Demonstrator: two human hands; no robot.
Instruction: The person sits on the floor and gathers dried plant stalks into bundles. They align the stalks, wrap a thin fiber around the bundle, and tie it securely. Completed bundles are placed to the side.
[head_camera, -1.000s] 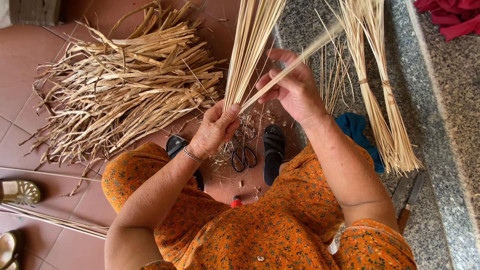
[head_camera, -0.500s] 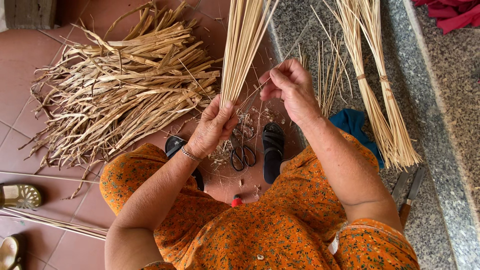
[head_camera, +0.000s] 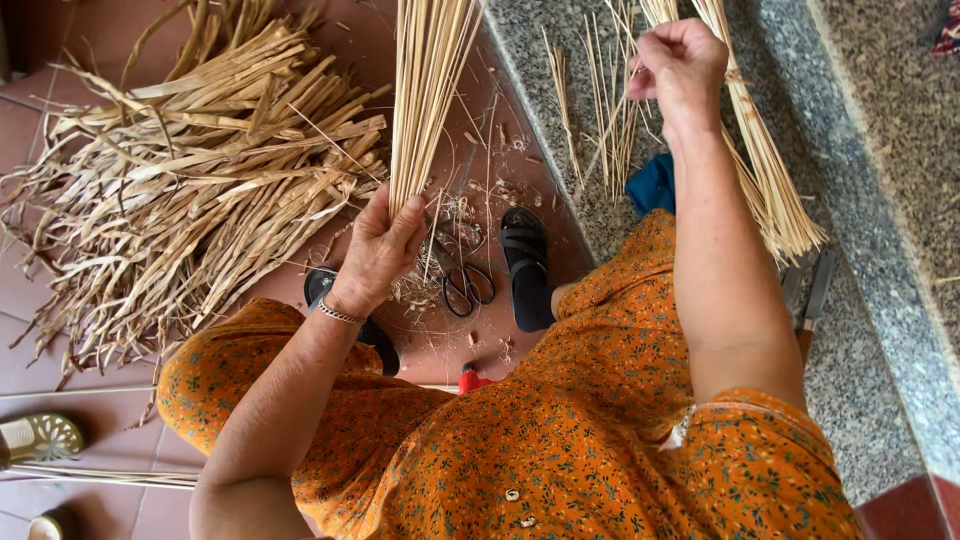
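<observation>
Near the middle of the frame the left hand (head_camera: 383, 250) is closed around the lower end of a bundle of thin straw sticks (head_camera: 428, 90) that rises to the top edge. At the upper right the right hand (head_camera: 680, 62) is clenched into a fist, apparently pinching a fine strand, though that is hard to make out. Scissors (head_camera: 466, 285) lie on the tiled floor (head_camera: 60, 340) below the bundle, with a heap of dry leaves (head_camera: 190, 190) at the left.
</observation>
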